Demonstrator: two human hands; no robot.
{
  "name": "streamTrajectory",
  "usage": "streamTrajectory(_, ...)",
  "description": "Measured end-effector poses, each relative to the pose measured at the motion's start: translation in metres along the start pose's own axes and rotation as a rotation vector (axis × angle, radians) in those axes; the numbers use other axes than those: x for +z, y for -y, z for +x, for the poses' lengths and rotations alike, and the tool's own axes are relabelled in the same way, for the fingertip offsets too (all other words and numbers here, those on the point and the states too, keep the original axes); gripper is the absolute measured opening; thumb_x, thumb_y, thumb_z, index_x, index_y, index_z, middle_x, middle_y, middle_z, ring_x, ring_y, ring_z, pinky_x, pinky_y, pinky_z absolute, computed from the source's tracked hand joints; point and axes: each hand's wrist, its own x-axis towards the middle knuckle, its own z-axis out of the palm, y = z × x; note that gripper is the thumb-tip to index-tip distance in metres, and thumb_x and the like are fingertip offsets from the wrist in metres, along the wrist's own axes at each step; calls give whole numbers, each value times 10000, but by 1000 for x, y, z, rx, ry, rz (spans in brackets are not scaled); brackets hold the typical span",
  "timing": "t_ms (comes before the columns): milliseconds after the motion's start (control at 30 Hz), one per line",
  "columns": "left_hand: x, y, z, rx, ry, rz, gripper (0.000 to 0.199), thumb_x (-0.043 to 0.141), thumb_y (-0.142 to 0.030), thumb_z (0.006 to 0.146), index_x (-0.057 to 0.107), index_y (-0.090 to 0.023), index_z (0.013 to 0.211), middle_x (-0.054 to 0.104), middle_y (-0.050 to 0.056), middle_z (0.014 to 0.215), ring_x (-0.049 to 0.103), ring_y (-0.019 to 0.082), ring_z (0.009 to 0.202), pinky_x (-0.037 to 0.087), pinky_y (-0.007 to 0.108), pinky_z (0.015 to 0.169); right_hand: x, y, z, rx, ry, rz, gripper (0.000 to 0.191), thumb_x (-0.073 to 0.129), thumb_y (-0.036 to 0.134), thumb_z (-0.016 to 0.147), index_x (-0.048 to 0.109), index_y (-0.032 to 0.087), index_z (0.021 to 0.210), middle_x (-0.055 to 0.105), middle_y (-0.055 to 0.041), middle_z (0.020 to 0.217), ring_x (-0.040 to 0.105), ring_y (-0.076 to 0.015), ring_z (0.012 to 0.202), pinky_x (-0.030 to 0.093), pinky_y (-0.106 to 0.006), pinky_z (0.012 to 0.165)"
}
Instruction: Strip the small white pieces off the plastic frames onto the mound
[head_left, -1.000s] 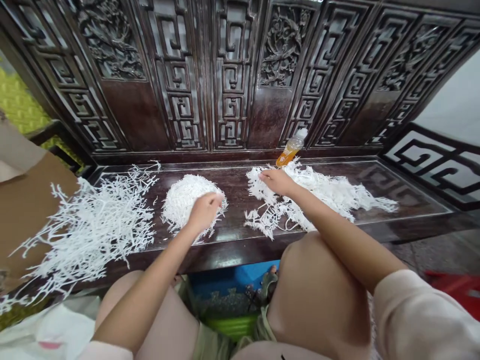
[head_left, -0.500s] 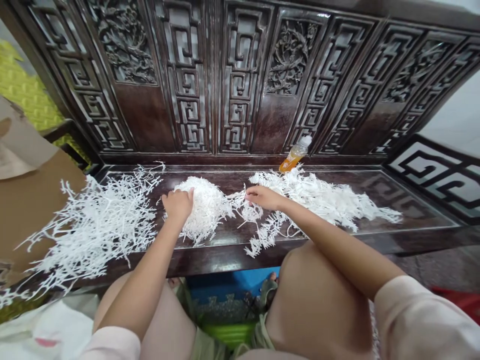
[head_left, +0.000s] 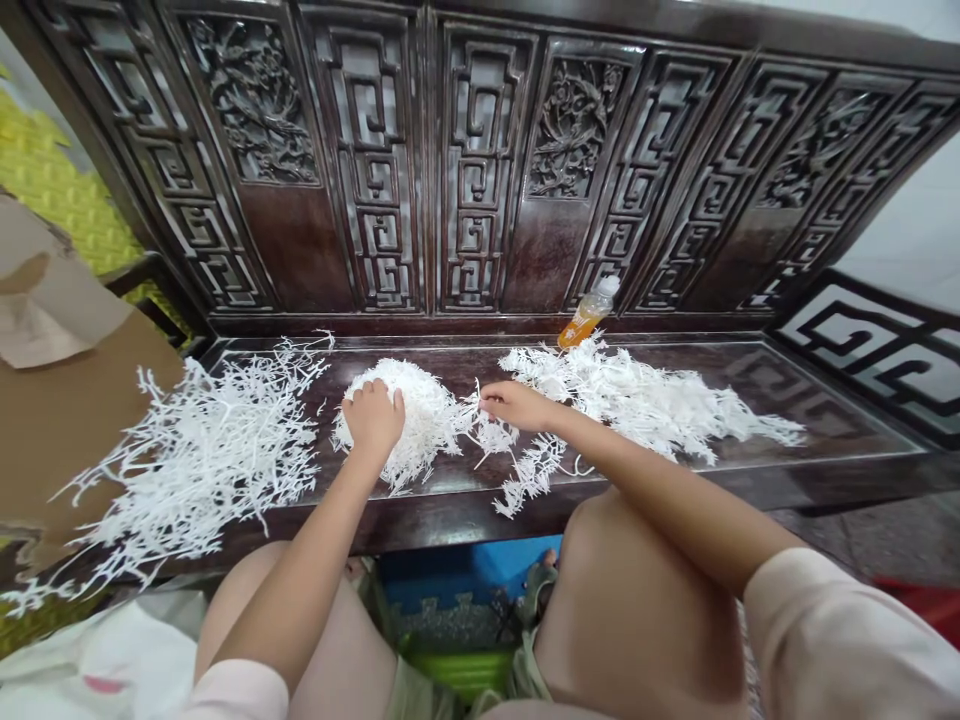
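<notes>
My left hand (head_left: 373, 420) is curled over the top left of a domed mound of white shredded strands (head_left: 424, 422), with its fingers sunk into the strands. My right hand (head_left: 516, 406) lies just right of that mound, its fingertips among loose strands that link the mound to a long, spread-out white pile (head_left: 645, 400). A third, looser pile of white strands (head_left: 210, 450) lies further left, beyond the reach of either hand. All of this rests on a dark polished wooden bench seat (head_left: 847, 400).
A carved dark wood backrest (head_left: 480, 170) rises behind the seat, with an orange-filled plastic bottle (head_left: 589, 315) standing against it. A brown cardboard sheet (head_left: 75, 400) lies under the left pile. My bare knees (head_left: 637, 600) sit close to the seat's front edge.
My left hand has moved from the mound's right side to its top left. My right hand has moved left and nearer me. Strands now stretch from the mound towards the right pile.
</notes>
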Motion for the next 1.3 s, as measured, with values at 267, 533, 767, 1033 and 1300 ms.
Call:
streamTrajectory(267,-1,5,0,31,74,19,359,282,-275,809,598,-156,931,611,125,928,528,256,859,292,383,739,5,4,0,-17,9,-103,238,393,296,798,533,152,669,574,-19,669,457,-96,580,269,-218,549)
streamTrajectory(533,-2,5,4,12,42,-47,561,127,-397,846,627,-140,849,625,129,890,537,256,837,294,373,730,9,2,0,-14,22,-170,235,387,288,798,548,156,687,574,-23,670,455,-107,597,262,-220,547)
streamTrajectory(767,7,13,8,37,50,-35,388,273,-319,809,615,-155,893,612,114,892,534,249,829,307,374,720,11,0,1,-16,50,-203,246,375,312,801,510,161,662,573,-25,671,454,-103,580,246,-213,525)
streamTrajectory(1033,9,9,10,10,87,-59,583,115,-381,844,632,-114,873,597,161,927,518,283,878,316,407,756,14,-2,4,4,73,-243,257,377,322,801,493,163,636,561,-16,640,449,-101,570,243,-214,533)
streamTrajectory(1300,12,11,9,-13,102,-142,391,299,-367,798,612,-176,935,590,121,945,506,275,898,325,405,762,15,-2,3,-9,67,-267,254,377,308,798,490,162,623,525,-4,594,424,-98,547,231,-217,522)
